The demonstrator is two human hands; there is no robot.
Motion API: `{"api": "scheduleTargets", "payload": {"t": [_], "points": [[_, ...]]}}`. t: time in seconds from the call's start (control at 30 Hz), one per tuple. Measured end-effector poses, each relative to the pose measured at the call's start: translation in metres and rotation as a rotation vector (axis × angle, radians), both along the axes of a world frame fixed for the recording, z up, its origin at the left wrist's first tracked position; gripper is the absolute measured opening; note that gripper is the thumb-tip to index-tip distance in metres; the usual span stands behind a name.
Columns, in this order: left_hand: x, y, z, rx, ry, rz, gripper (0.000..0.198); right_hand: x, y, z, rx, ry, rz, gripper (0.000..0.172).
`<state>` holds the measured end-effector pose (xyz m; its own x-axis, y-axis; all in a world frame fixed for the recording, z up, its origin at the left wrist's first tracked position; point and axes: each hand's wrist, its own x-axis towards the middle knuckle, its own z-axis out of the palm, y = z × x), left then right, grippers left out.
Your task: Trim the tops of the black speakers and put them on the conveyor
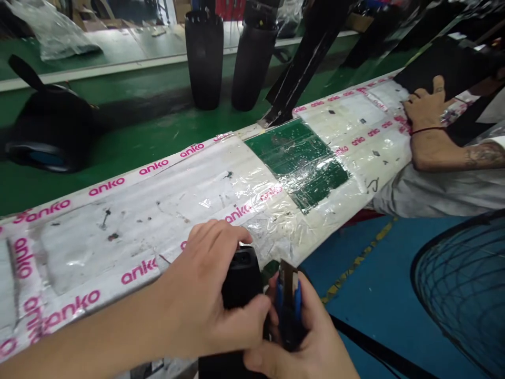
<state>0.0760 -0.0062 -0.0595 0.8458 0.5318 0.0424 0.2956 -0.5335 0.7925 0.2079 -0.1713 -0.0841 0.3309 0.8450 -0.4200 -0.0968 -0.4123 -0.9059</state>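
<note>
While the left hand (209,297) clamps a black plastic part (241,281) at the near edge of the taped bench (118,231), the right hand (311,345) grips a blue-handled knife (289,302) just beside it, blade up; cutting away from the left thumb looks wisest.

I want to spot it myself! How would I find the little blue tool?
Find the long white table with pink tape. At its near edge, the right hand holds the tool. Only it has blue sides; the part in the left hand is all black.
</note>
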Motion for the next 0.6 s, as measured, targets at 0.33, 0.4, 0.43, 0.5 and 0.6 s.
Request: {"api": "scheduleTargets", "payload": {"t": [0.33, 0.4, 0.43, 0.5, 0.6], "points": [[-0.008, 0.019, -0.021, -0.563, 0.082, -0.151, 0.060, 0.036, -0.027, -0.012, -0.053, 0.197, -0.187, 0.064], [-0.002, 0.011, -0.025, -0.608, 0.027, -0.134, 0.056, 0.036, -0.028, -0.017, -0.028, 0.215, -0.181, 0.063], [0.000, 0.006, -0.027, -0.609, 0.001, -0.128, 0.055, 0.036, -0.027, -0.019, -0.016, 0.228, -0.177, 0.063], [0.001, -0.003, -0.029, -0.558, -0.052, -0.116, 0.054, 0.034, -0.025, -0.022, -0.002, 0.261, -0.164, 0.060], [-0.007, -0.008, -0.027, -0.421, -0.123, -0.044, 0.044, 0.023, -0.021, -0.024, -0.001, 0.328, -0.123, 0.055]]}}
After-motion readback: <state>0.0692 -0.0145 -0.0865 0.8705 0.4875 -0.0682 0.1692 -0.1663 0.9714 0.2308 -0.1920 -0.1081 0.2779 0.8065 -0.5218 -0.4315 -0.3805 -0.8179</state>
